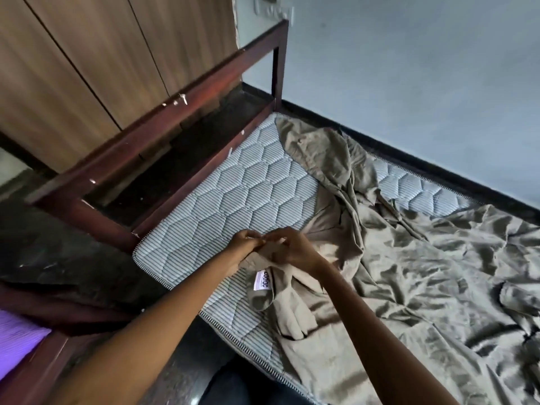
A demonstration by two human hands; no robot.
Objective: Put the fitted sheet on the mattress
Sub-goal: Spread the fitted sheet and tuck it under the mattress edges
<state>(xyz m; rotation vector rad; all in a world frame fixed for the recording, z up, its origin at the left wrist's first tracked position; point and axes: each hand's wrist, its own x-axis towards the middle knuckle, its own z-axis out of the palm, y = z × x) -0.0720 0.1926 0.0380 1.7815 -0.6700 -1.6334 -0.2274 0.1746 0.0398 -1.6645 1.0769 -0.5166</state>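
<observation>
A grey-green fitted sheet lies crumpled over the right part of a quilted, striped mattress. The mattress's near-left corner is bare. A bunched corner of the sheet with a white label hangs below my hands. My left hand and my right hand meet above the mattress near that corner, and both pinch the sheet's bunched edge between curled fingers. One strip of the sheet stretches toward the far corner by the wall.
A dark wooden bed frame stands along the mattress's left side, with wooden wardrobe doors behind it. A pale blue wall runs along the far side. A purple cloth shows at the lower left.
</observation>
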